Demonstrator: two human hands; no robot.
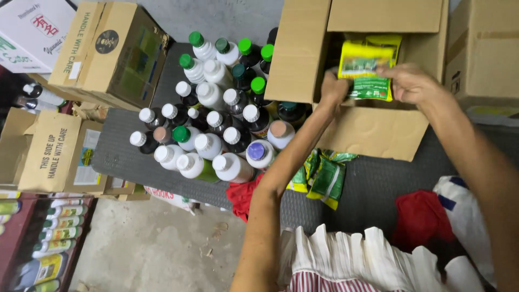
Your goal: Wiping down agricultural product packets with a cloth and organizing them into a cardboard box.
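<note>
One head-worn view, steeply downward and close over the hands (373, 86) at an open carton (373, 130).

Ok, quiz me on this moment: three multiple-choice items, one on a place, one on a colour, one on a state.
1. Where is the yellow-and-green packet held?
A. over the open cardboard box
B. on the floor
C. among the bottles

2. What cap colours do the bottles on the dark mat mostly have?
A. red and black
B. white and green
C. all orange

3. What are the hands doing?
A. both empty
B. only one grips a bottle
C. left hand and right hand both grip the packet

Answers: 1 A, the packet sits above the box opening. 2 B, mostly white caps, with several green. 3 C, fingers close on both packet edges.
</note>
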